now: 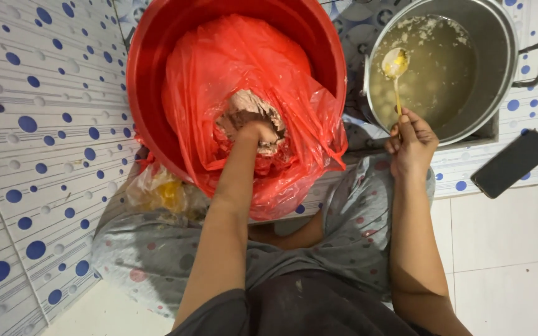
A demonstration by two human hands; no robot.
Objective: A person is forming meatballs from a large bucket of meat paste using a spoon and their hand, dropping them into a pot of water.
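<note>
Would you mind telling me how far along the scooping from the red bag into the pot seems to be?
Done: pale round pieces already float in the cloudy liquid of the metal pot. In hand: the left hand digs into the brownish paste in the red bag; the right hand holds a yellow spoon over the pot. Left: much paste remains bagged.

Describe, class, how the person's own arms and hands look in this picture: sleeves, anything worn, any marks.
Both arms are bare from hand to upper arm. The left hand and right hand wear no gloves, rings or watch that can be seen. A dark grey short-sleeved top shows at the bottom edge, with small pale smudges on it.
</note>
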